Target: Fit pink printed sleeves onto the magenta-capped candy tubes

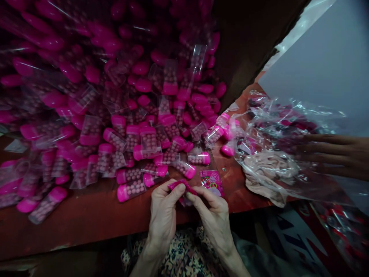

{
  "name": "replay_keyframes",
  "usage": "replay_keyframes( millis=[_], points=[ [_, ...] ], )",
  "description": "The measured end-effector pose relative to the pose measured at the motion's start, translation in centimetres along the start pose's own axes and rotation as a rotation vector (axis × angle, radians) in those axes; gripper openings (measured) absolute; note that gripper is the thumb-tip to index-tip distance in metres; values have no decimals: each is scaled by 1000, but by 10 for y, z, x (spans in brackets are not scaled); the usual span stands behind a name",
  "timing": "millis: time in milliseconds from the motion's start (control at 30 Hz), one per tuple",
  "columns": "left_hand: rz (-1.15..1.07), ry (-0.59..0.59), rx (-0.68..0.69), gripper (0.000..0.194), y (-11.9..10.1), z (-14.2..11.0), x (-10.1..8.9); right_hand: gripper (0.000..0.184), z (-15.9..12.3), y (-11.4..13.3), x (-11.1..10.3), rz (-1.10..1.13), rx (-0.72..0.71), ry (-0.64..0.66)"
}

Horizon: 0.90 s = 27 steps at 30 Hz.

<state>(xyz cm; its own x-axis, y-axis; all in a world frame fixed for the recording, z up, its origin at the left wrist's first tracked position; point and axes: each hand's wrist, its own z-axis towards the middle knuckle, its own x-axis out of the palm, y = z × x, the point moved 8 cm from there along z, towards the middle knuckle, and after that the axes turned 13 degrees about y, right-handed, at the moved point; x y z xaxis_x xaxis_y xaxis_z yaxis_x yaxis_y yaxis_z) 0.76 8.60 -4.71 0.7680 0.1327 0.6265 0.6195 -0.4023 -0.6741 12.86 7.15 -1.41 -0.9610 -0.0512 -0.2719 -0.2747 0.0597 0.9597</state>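
My left hand (165,204) and my right hand (211,209) meet at the table's front edge, both closed on a small pink wrapper-like piece (182,185). The thumbs and fingertips pinch it from either side and hide much of it, so its exact kind cannot be made out. Just behind my right hand lies a flat pink printed label (210,180) with swirls on it. Close beyond my left hand lie clear containers of small pink balls with bright pink caps, the nearest container (134,189) on its side.
A large heap of pink-capped containers (144,84) covers the left and back. At the right, clear plastic bags (291,115) and a beige cloth (268,173) lie on the red table (100,207). Another person's hand (337,152) reaches over the bags. A dark box panel (245,42) rises behind.
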Motion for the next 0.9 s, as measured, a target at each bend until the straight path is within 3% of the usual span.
replay_keyframes(
  millis=[133, 233, 467, 600, 767, 900],
  points=[
    [8, -4, -36, 13, -2, -3, -5, 15, -2, 9, -1, -90, -145, 27],
    [-6, -29, -31, 11, -4, -6, -11, 17, -6, 8, -16, -239, -194, -35],
    [-68, -73, -82, 14, 3, -9, -10, 19, -29, -2, -90, -846, -154, -558],
    [-86, -107, -94, 17, 5, -8, -13, 28, -34, -13, -115, -1057, -85, -716],
    [-93, -156, -87, 18, 5, -8, -22, 37, -30, -29, -134, -1063, -19, -700],
    [-82, -122, -111, 19, 6, -8, -14, 42, -27, -20, -137, -1016, 13, -578]
  ],
)
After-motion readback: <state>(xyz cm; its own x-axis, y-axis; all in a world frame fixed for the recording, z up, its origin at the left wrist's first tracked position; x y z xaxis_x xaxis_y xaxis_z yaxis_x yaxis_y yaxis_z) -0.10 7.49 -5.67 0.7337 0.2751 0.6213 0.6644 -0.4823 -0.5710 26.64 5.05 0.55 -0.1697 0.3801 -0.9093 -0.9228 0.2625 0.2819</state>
